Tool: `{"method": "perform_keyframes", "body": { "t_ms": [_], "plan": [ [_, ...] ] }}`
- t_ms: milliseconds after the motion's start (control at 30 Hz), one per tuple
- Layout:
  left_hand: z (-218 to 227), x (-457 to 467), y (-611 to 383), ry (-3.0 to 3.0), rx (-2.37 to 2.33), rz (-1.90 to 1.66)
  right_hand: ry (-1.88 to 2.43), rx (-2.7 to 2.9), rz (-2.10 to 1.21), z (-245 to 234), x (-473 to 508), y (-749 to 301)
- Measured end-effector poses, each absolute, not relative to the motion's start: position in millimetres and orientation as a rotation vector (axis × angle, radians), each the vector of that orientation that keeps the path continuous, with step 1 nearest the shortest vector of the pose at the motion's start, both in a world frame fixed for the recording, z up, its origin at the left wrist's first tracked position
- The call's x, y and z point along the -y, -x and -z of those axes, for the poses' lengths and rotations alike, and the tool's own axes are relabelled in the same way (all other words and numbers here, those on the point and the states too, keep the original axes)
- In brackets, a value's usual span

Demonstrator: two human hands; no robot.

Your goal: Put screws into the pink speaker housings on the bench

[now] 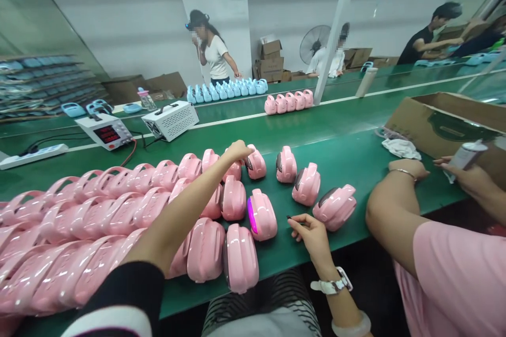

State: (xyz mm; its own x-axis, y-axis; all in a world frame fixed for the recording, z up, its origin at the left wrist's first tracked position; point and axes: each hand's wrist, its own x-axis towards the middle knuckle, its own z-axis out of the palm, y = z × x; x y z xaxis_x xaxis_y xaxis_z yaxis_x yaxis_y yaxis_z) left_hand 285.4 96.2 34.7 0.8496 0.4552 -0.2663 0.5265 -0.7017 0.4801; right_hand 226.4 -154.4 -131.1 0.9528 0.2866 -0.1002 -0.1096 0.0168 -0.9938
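My left hand [238, 151] reaches across to the far row, its fingers closed at the top handle of a pink device [256, 164] with a dark front. My right hand [313, 236] hovers over the green bench, thumb and fingers pinching a small black piece [289, 217] too small to name. Between my hands, a nearer pink device [264, 216] glows purple on its front. Three more pink devices, among them a tilted one [335, 207], stand beyond and right of my right hand. Rows of glossy pink devices [90, 216] fill the bench on the left.
A co-worker's arm [395, 210] rests at the right; a hand there holds a white tube [466, 157]. Behind are a cardboard box [446, 116] and a white cloth [401, 148]. A power supply [105, 130] and blue devices [227, 90] stand farther back, with other people beyond.
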Motion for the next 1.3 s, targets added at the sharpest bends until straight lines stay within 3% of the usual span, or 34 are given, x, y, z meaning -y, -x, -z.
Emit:
{"method": "perform_keyframes", "body": {
  "t_ms": [233,467,633,767,933,1100,1300],
  "plan": [
    [-7,-77,-321,-2.189,-0.804,0.016,1.330,0.042,-0.372,118,169,-206],
    [-59,-41,-266,-2.034,-0.540,-0.230,1.172,-0.028,-0.295,86,200,-200],
    [-74,9,-177,-1.841,-0.132,-0.102,1.073,-0.078,-0.253,60,222,-192],
    [-40,47,-139,-1.763,-0.077,0.175,1.040,-0.072,-0.278,61,223,-184],
    [17,63,-138,-1.829,-0.158,0.211,1.070,-0.119,-0.450,90,220,-180],
    [46,71,-129,-2.164,-0.331,-0.209,1.084,-0.136,-0.497,103,219,-185],
    [84,86,-110,-2.379,-0.105,-0.530,1.131,-0.091,-0.474,97,213,-203]
  ]
}}
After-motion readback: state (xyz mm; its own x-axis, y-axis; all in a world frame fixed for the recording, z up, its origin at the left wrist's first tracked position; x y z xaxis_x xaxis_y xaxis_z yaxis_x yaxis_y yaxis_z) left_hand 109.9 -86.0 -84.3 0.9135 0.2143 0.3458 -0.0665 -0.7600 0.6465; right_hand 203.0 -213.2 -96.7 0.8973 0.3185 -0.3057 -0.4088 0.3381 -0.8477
